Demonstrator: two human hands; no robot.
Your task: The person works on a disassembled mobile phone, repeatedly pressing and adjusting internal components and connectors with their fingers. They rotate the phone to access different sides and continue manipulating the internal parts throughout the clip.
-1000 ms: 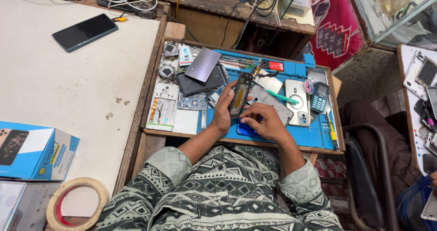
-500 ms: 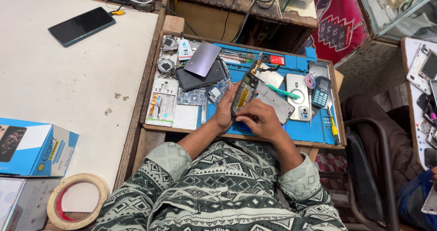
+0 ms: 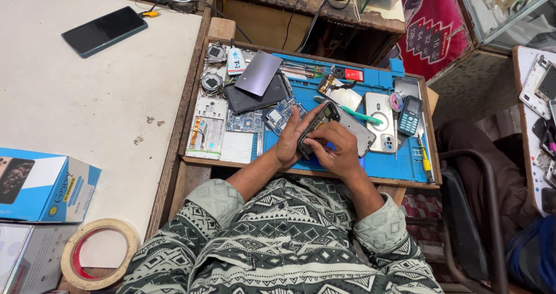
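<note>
Item in hand: a dark opened phone body, held tilted over the blue repair mat, near the mat's front edge. I see my left hand cupping its lower left side, fingers clamped around the body. My right hand lies over its lower end, fingers pressed together against it; I cannot tell whether they pinch a small part or tool.

Progress, as I judge it: the phone is open, with its inner side showing, so disassembly looks done and the inside work is under way. Closing it up appears not yet done.

Surroundings on the mat:
- grey back cover resting on a dark tablet-like slab
- loose circuit boards and a white phone frame at the left
- teal-handled tool, a pale phone, a small keypad phone
- yellow-handled screwdriver at the right edge

On the white counter: a dark smartphone, a blue box, a roll of tape.

Obstructions: parts crowd close around both hands, leaving little bare mat to set the phone down.
</note>
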